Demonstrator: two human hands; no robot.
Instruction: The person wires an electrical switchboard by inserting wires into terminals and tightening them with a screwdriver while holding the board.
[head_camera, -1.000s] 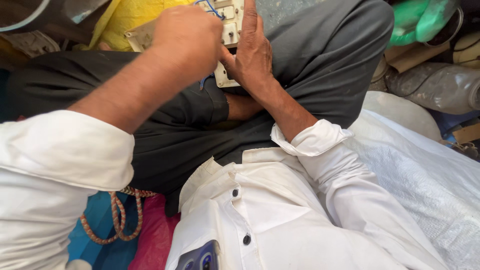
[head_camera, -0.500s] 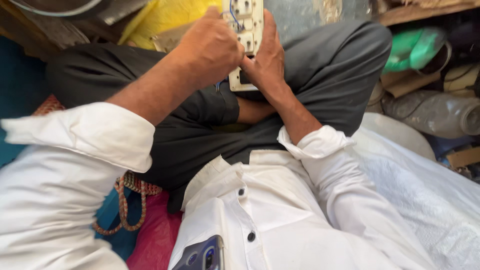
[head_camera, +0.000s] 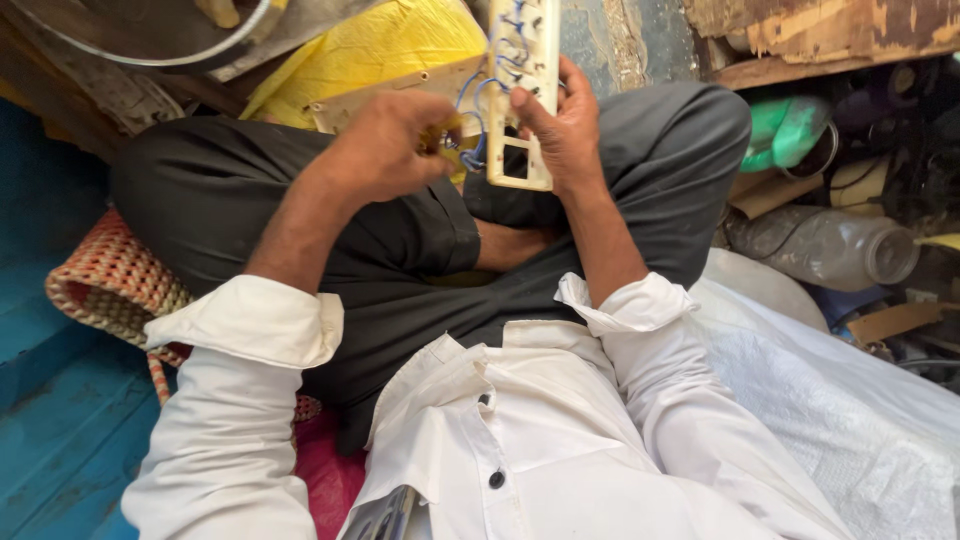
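Here, my right hand (head_camera: 565, 125) holds the cream socket board (head_camera: 522, 90) upright above my crossed legs, its grip wrapped round the board's right edge. My left hand (head_camera: 385, 150), just beside the board, has its grip pinched on a small yellowish tool (head_camera: 445, 140) at the blue wires (head_camera: 478, 120). A clear plastic bottle (head_camera: 820, 245) lies well apart, to the right

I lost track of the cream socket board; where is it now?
In the head view, the socket board stands upright at top centre, held by the right hand, with the left hand at its blue wires.
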